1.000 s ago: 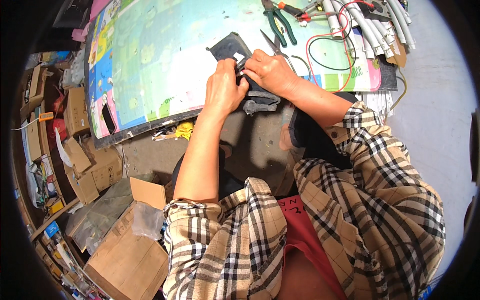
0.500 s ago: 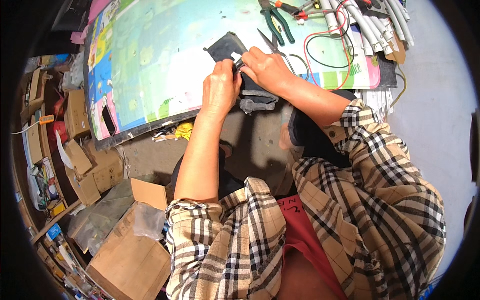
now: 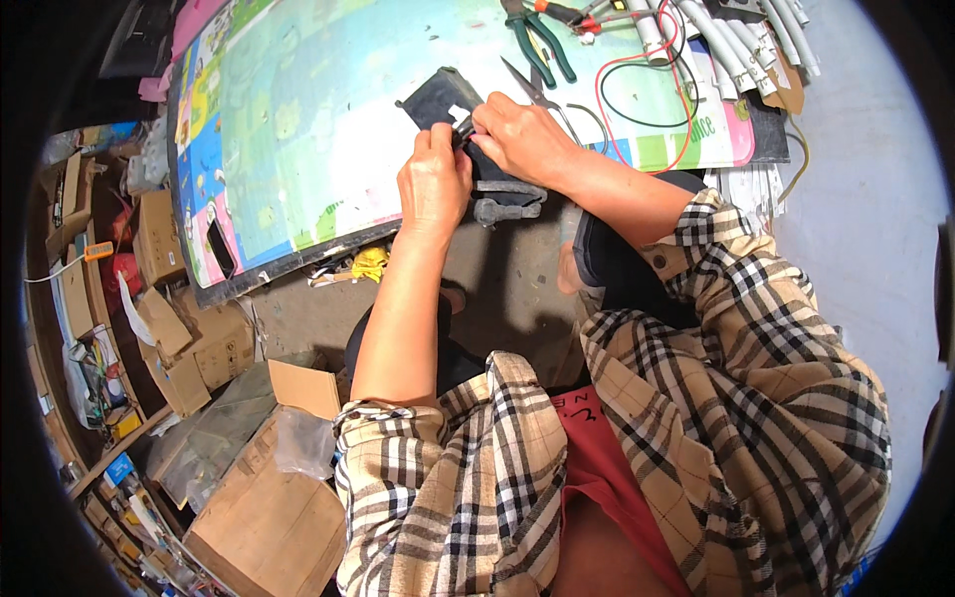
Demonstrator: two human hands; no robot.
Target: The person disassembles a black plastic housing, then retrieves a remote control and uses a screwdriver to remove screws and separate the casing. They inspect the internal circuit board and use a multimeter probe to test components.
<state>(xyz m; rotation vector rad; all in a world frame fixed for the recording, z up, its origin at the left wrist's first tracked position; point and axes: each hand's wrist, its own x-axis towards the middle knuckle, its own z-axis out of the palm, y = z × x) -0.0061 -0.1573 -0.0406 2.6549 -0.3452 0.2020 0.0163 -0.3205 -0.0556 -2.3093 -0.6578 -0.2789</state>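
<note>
My left hand (image 3: 435, 186) and my right hand (image 3: 525, 142) meet at the near edge of the table. Both are closed, fingers pinched around a small dark cylindrical piece (image 3: 463, 130); its exact kind is partly hidden by the fingers. Under and beyond them lies a flat black pad or sheet (image 3: 434, 98) with a small white patch next to my fingertips. Below my right hand, a dark grey clamp-like metal fixture (image 3: 508, 207) juts out from the table's edge. Scissors (image 3: 538, 92) lie just beyond my right hand.
Green-handled pliers (image 3: 538, 45) and a red and black wire loop (image 3: 603, 90) rest on the colourful table mat (image 3: 318, 109). White tubes (image 3: 731, 60) are heaped at the far right. A dark phone-like slab (image 3: 221, 249) sits at the left corner; cardboard boxes (image 3: 214, 343) stand on the left.
The view has shifted slightly. My hands stay together at the same spot on the small dark piece, with the fingers a little repositioned.
</note>
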